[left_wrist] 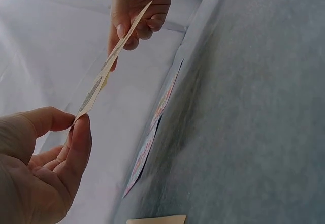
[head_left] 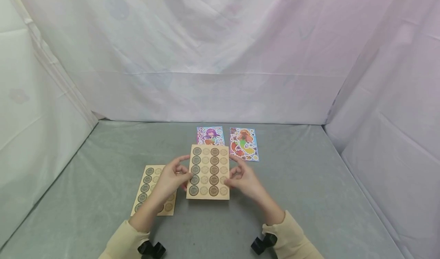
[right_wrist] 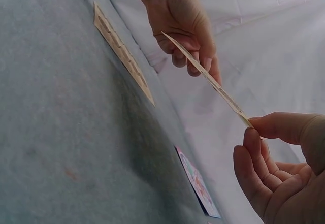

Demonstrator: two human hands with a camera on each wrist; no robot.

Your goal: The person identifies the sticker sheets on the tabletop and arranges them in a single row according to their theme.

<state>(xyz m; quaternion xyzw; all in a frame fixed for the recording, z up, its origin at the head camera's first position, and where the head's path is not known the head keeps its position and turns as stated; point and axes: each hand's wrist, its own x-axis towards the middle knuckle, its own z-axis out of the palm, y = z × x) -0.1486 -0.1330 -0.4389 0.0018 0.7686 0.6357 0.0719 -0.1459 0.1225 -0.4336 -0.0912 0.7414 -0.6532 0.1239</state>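
A tan sticker sheet [head_left: 204, 171] with columns of round labels is held up off the table between both hands. My left hand [head_left: 172, 177] pinches its left edge between thumb and fingers. On the opposite edge, my right hand [head_left: 243, 178] pinches it the same way. Both wrist views show the sheet [left_wrist: 109, 64] nearly edge-on, raised over the surface. A second tan sticker sheet [head_left: 144, 192] lies flat at the left, partly hidden under my left hand and forearm.
Two colourful cartoon sticker sheets lie farther back: one with a purple-haired figure [head_left: 210, 133], partly covered by the held sheet, and one with an orange-haired figure [head_left: 245, 144]. White cloth [head_left: 220, 52] hangs behind and at both sides of the grey-green table [head_left: 295, 167].
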